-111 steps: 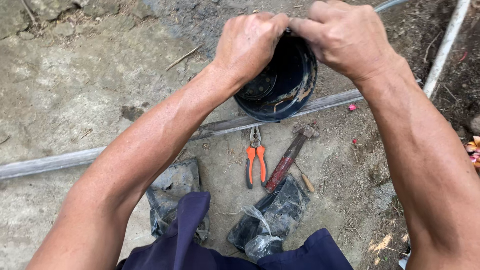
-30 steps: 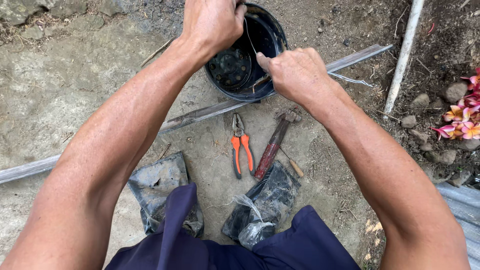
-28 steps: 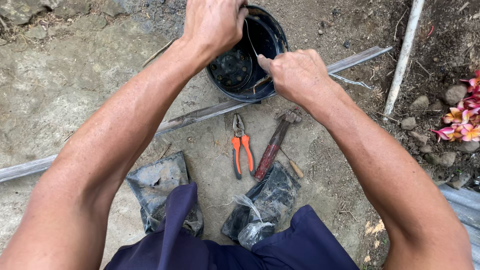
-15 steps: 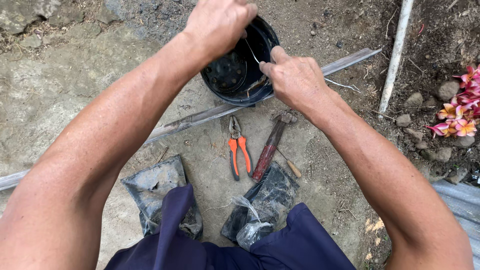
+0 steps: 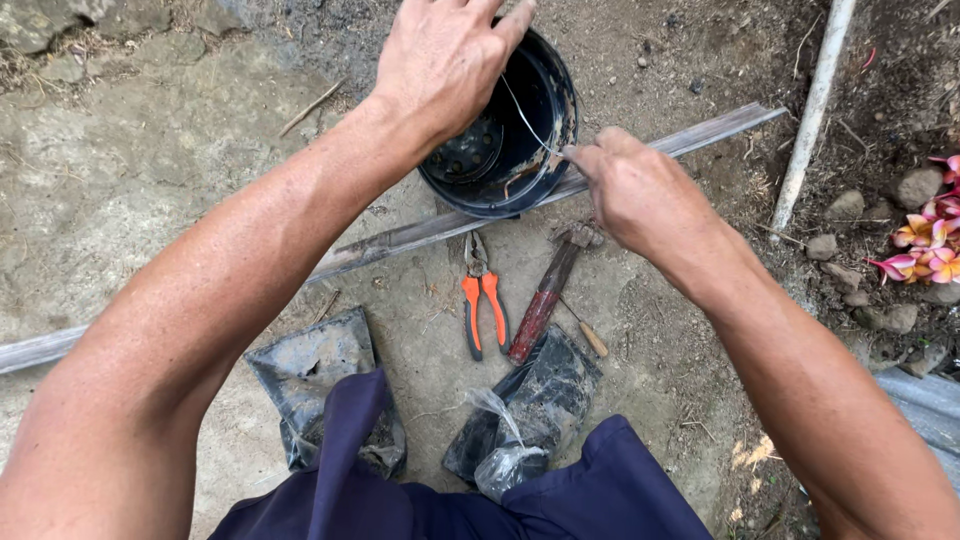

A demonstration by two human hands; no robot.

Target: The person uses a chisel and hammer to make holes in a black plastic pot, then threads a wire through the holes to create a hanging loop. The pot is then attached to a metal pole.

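A black plastic pot [image 5: 500, 150] is gripped at its rim by the left hand [image 5: 445, 60], while a thin wire [image 5: 525, 115] is pinched in the closed right hand [image 5: 640, 195]; orange-handled pliers [image 5: 482, 305] lie just below.

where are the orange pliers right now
In the head view the orange-handled pliers lie on the dirt just below the black plastic pot, left of the hammer, near the frame's middle, untouched by either hand.
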